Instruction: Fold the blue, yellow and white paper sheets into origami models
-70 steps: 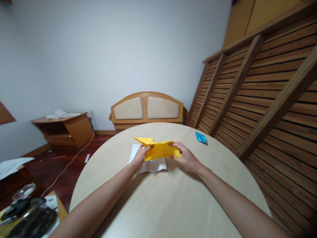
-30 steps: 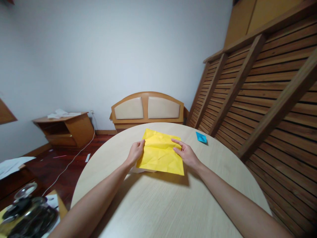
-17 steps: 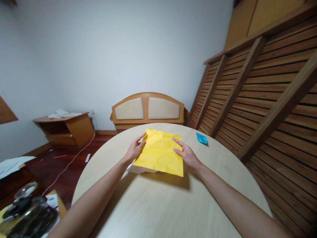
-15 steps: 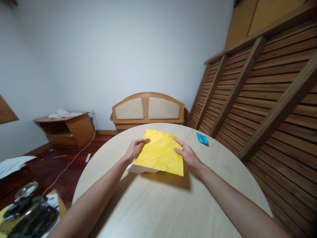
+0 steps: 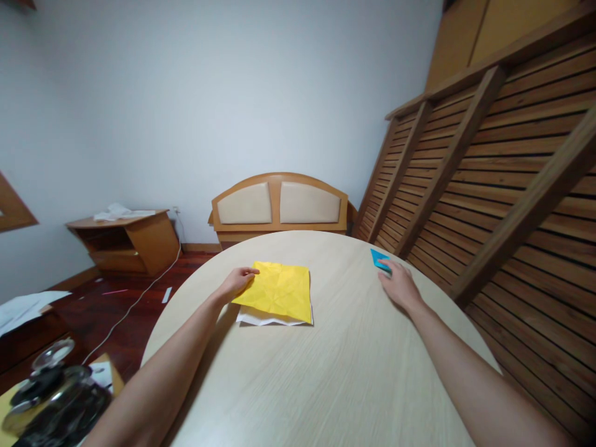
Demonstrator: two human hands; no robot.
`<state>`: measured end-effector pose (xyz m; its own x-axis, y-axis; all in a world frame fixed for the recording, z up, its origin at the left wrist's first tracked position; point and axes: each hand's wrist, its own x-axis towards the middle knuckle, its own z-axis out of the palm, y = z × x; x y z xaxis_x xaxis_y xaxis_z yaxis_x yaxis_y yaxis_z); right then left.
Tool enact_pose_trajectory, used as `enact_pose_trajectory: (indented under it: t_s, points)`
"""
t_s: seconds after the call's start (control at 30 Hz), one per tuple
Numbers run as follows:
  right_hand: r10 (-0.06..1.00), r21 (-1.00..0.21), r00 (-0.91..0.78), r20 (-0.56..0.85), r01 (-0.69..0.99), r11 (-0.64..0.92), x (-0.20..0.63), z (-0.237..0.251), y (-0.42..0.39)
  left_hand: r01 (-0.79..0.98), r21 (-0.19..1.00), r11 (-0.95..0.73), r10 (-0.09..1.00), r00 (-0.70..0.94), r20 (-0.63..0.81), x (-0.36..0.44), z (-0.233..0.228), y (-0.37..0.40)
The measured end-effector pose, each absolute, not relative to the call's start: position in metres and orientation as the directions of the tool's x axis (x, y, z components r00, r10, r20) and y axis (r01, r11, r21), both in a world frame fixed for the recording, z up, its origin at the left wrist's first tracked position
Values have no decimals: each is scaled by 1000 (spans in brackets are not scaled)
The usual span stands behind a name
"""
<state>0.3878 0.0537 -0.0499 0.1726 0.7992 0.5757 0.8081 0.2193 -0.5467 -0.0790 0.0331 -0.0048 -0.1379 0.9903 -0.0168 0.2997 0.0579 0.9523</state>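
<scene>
Your left hand (image 5: pixel 237 281) rests fingers-flat on the left edge of the yellow sheet (image 5: pixel 278 290), which lies on white paper (image 5: pixel 261 319) at the table's (image 5: pixel 326 372) far middle. Your right hand (image 5: pixel 399 287), loosely spread, touches the blue piece (image 5: pixel 379 259) far right.

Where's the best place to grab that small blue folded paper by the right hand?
Pinch the blue folded paper at its raised far point, coming from above with the right hand, whose fingertips already touch its near edge. It lies low on the table, so likely slide a finger under.
</scene>
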Motion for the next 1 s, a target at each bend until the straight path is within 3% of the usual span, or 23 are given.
enact_pose_trajectory:
  t_s: [0.13, 0.3, 0.37, 0.47, 0.53, 0.83, 0.93, 1.0]
  points:
    - [853, -420, 208, 478, 907, 15, 413, -73, 61, 445, 892, 81, 988, -154, -13, -81, -9, 34]
    - [885, -369, 243, 397, 925, -89, 414, -80, 65, 617, 786, 43, 960, -242, 138, -81, -4, 31]
    - [893, -359, 250, 374, 927, -109, 412, -78, 64, 770, 637, 43, 944, -241, 228, -77, 1, 26]
    - [899, -340, 245, 363, 933, -116, 411, -75, 63, 954, 289, 77, 941, -166, 296, -66, 8, 16]
    - [892, -334, 238, 385, 937, -106, 412, -74, 63, 981, 185, 61, 941, -118, 316, -57, 11, 10]
    - [881, -435, 274, 387, 896, -87, 413, -71, 67, 968, 175, -181, 916, 101, 389, -21, 13, -11]
    - [873, -452, 232, 428, 892, -16, 403, -63, 63, 928, 245, -280, 899, 164, 406, -8, 11, -18]
    - [850, -465, 156, 504, 878, 115, 387, -53, 57, 874, 361, -326, 897, 166, 409, 1, 6, -21]
